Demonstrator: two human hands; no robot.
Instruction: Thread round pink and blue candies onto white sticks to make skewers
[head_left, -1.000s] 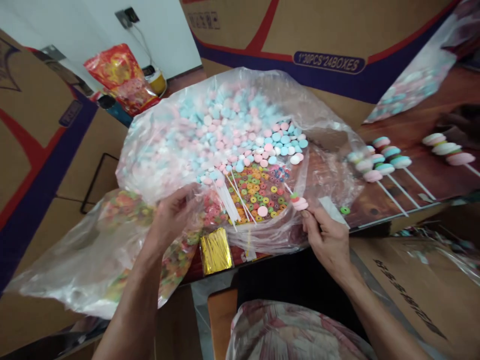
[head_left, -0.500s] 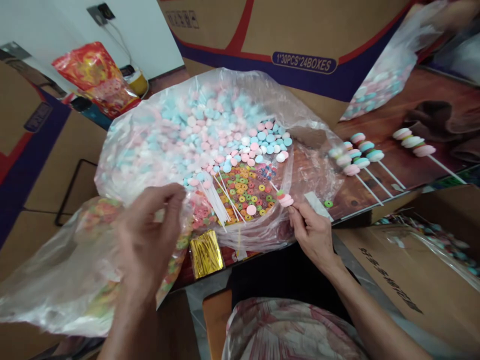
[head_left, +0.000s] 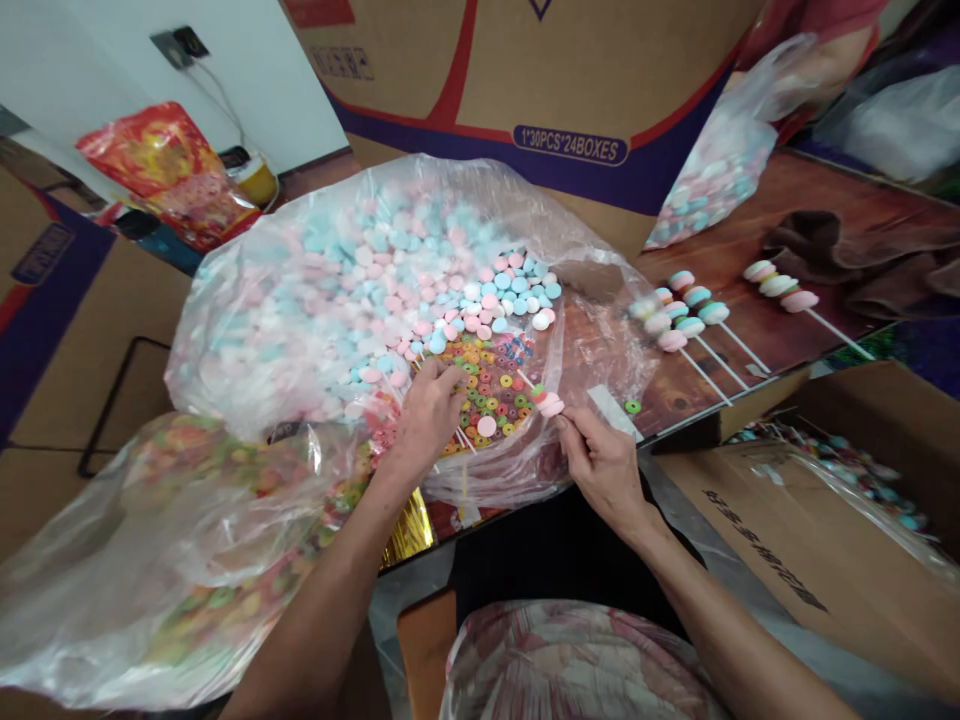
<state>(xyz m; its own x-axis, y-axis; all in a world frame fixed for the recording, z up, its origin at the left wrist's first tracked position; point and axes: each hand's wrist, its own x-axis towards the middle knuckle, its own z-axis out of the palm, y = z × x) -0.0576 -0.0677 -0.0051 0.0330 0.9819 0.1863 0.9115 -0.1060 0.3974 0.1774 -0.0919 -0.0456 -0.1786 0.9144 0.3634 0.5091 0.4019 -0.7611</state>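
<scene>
My right hand pinches a candy skewer at its lower end; pink marshmallow and a green gummy ring are threaded on it, and the white stick points up and left. Over the loose gummy rings my left hand is bent down with its fingers drawn together; what they hold, if anything, is hidden. White sticks lie partly under that hand. A single pink marshmallow rests on the rings. Behind them, pink, blue and white marshmallows spill from a large clear bag.
Finished-looking marshmallow skewers lie at the right of the table. A bag of gummy rings bulges at left, beside a gold twist-tie pack. An open carton stands lower right. Another person's arm is by a marshmallow bag.
My left hand has moved right and forward, from above the gummy-ring bag onto the loose rings and sticks. My right hand still holds the skewer. The view has shifted slightly.
</scene>
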